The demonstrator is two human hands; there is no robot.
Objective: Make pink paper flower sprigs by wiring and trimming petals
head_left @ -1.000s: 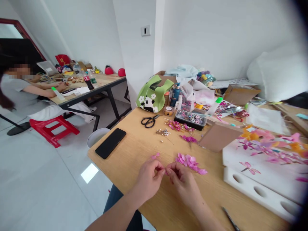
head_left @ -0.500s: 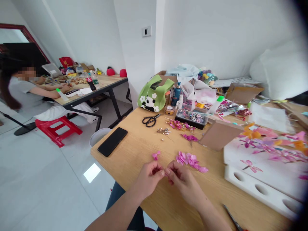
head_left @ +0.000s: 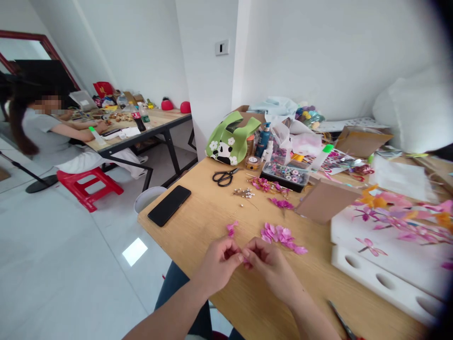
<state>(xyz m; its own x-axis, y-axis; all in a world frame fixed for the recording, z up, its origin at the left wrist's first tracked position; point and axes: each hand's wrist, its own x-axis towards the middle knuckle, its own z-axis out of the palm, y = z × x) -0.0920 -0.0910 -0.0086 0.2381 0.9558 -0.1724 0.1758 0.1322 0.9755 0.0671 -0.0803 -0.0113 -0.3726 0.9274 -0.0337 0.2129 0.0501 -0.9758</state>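
Observation:
Over the front of the wooden table (head_left: 198,212), my left hand (head_left: 220,262) and my right hand (head_left: 269,265) meet fingertip to fingertip. Both are closed in a pinch on a small pink petal (head_left: 246,260), mostly hidden by the fingers. Just beyond my left hand lies a small pink petal cluster (head_left: 231,228). A larger pile of pink petals (head_left: 281,236) is behind my right hand. Farther back are white-tipped stamens (head_left: 244,192), a darker magenta blossom (head_left: 282,203) and black-handled scissors (head_left: 225,176).
A phone (head_left: 170,206) lies near the left edge. A bead box (head_left: 285,174) and green panda bag (head_left: 231,139) stand behind. To the right are a white foam block (head_left: 366,269) with holes and another pair of scissors (head_left: 340,320). A person (head_left: 53,127) sits at another table.
The view has shifted slightly, so the room appears a little farther right. My hands stay pinched together, with only a slight change at the fingertips.

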